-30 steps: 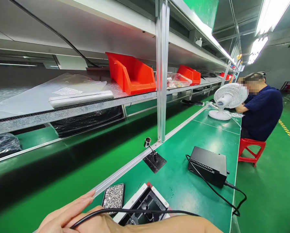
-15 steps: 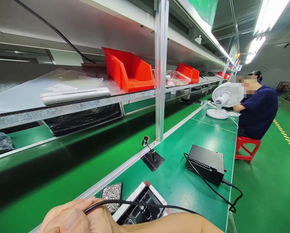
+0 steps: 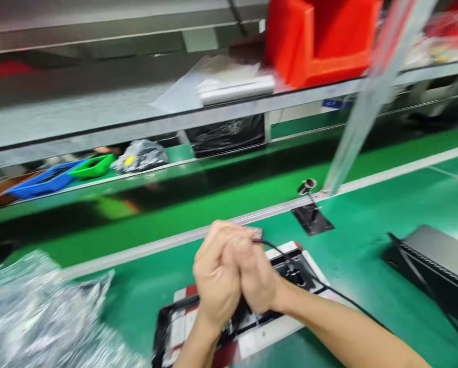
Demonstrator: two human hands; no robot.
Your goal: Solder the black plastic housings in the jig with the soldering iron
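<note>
While both hands close together, the black cable (image 3: 336, 291) trails right

With fingers curled tight and no gap showing, the left hand (image 3: 215, 271) and right hand (image 3: 257, 281) press together on the cable; it enters at the top of their clasp, though which fingers pinch it is hidden. From there it crosses above the far right corner of a white-edged fixture (image 3: 267, 335) and runs down over the bench (image 3: 353, 245). The hands overlap the fixture in view; whether they touch it, I cannot tell.

Beyond them, the metal rail (image 3: 137, 252) borders the bench's far side. Bare green surface separates the fixture from the black box (image 3: 439, 255) on the right, and a narrower strip lies between fixture and crumpled clear plastic (image 3: 41, 317) on the left. Just inside the rail, near the upright post (image 3: 361, 120), a small metal cup (image 3: 308, 185) stands tilted over a black plate (image 3: 313, 221).
</note>
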